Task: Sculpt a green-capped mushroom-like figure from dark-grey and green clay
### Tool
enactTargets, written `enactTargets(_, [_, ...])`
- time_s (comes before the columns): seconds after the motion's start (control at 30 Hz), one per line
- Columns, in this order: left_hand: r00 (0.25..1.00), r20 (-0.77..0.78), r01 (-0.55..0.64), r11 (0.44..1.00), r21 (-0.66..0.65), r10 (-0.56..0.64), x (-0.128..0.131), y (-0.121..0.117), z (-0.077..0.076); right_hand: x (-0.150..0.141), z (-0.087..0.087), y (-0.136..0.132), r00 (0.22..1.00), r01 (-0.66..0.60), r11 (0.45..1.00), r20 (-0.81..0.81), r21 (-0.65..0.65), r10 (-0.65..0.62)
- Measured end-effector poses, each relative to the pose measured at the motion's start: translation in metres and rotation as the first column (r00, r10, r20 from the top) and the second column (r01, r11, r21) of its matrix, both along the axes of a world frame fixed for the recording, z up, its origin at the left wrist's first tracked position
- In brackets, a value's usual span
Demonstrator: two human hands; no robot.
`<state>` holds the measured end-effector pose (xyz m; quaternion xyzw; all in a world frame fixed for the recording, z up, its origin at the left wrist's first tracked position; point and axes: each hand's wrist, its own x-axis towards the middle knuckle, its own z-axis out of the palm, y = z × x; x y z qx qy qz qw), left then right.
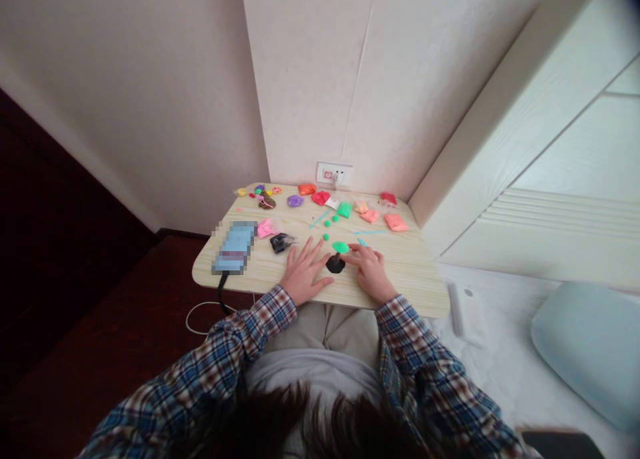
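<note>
A small clay model point(339, 247) stands on the table, with a flat green top on a dark stem and a black base. My right hand point(369, 269) is at its right side. The thumb and index finger meet the stem and the edge of the green top, while the other fingers curl in. My left hand point(304, 270) lies flat on the table left of the black base, fingers spread and holding nothing. Several little green clay balls point(327, 236) sit just beyond the model. A black clay packet point(281, 242) is beyond my left hand's fingers.
Along the table point(420, 292) lie clay packets, including green point(345, 210), purple point(295, 200) and pink point(267, 228). Thin blue tools point(370, 232) lie beyond my right hand. A phone point(236, 247) with a cable is at left. A wall socket point(335, 173) is behind.
</note>
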<state>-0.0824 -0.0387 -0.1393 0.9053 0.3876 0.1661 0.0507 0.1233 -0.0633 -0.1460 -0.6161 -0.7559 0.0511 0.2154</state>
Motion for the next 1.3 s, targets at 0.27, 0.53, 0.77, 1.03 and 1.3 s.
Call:
enactTargets(0.27, [1.000,-0.012,0.027,0.998,-0.050,-0.028,0.000,-0.001,0.001,-0.001,-0.006,-0.006,0.998,0.028,1.000,0.055,0.011,-0.028])
enactTargets(0.53, [1.000,0.003,0.011,1.000,-0.010,-0.011,-0.001,-0.021,-0.006,-0.025,-0.010,-0.035,0.975,0.179,0.981,0.120,0.078,-0.187])
enactTargets(0.77, [1.000,0.002,-0.017,1.000,0.026,0.017,0.002,-0.025,-0.010,-0.044,-0.002,-0.044,0.957,0.197,0.974,0.193,0.113,-0.216])
enactTargets(1.03, [0.997,0.030,-0.065,0.998,0.027,0.064,0.007,-0.025,-0.010,-0.065,0.001,-0.053,0.937,0.230,0.966,0.241,0.121,-0.253])
enactTargets(1.3, [0.996,0.044,-0.072,0.997,0.009,0.072,0.009,-0.023,-0.005,-0.054,0.000,-0.048,0.949,0.205,0.974,0.224,0.100,-0.222])
